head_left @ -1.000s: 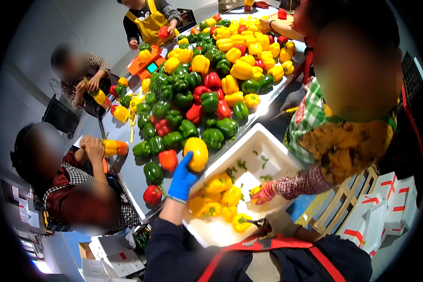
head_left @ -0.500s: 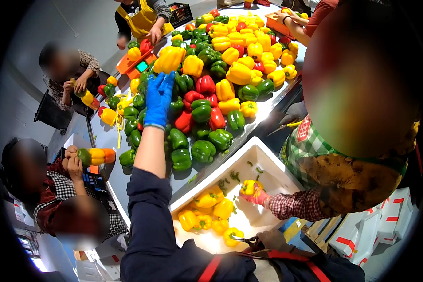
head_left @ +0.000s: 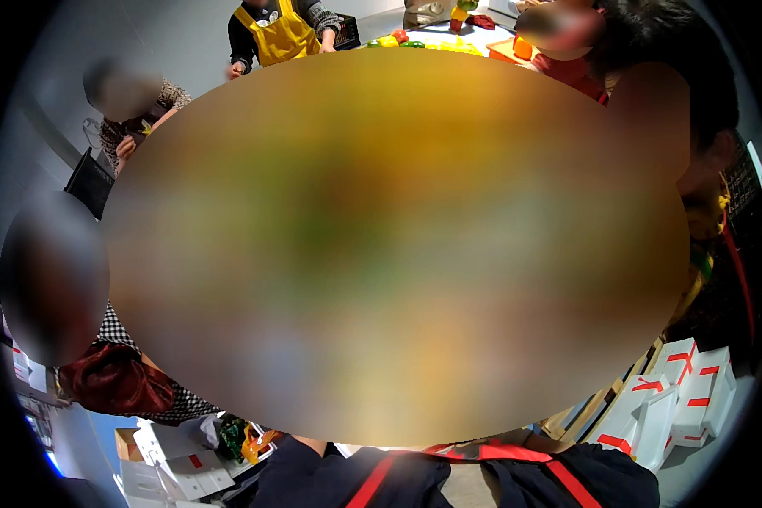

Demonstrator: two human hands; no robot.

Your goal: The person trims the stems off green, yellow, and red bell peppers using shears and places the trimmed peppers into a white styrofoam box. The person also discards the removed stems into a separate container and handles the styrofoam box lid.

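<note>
Far up the surface (head_left: 436, 37), past a big blur, lie the peppers that can be seen: one red pepper (head_left: 400, 35), at least two green peppers (head_left: 411, 45), and some yellow peppers (head_left: 457, 48) too cut off to count. They are well ahead of the person's two dark sleeves (head_left: 288, 474) at the bottom. The blur hides the left hand and the right hand, so nobody can tell if they are wide, narrow or holding something, or how near any pepper is. Farther back, one stack (head_left: 459, 13) has green, yellow and red parts. One orange pepper (head_left: 523, 48) is by one orange tray (head_left: 499, 51). One worker wears a yellow apron (head_left: 273, 34). At least three white boxes (head_left: 703, 398) have red tape.
</note>
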